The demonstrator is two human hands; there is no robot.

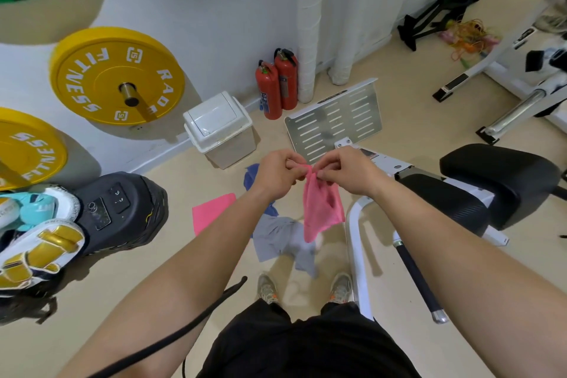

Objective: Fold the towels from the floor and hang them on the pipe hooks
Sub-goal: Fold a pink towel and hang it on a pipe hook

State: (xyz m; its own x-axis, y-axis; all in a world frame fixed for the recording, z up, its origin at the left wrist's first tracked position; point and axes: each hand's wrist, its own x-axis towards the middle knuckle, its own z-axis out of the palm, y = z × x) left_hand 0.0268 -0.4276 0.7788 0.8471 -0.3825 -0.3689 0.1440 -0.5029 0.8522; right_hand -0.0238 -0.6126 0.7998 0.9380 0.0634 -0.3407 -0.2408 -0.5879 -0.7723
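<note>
Grip: left hand (280, 170) and right hand (346, 170) pinch pink towel (320, 209) top edge above grey towel (282, 238); light, limp; hold corners.

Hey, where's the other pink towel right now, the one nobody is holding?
In the head view, the flat pink towel lies on the floor left of centre, beside the black machine and partly hidden behind the left forearm.
</note>
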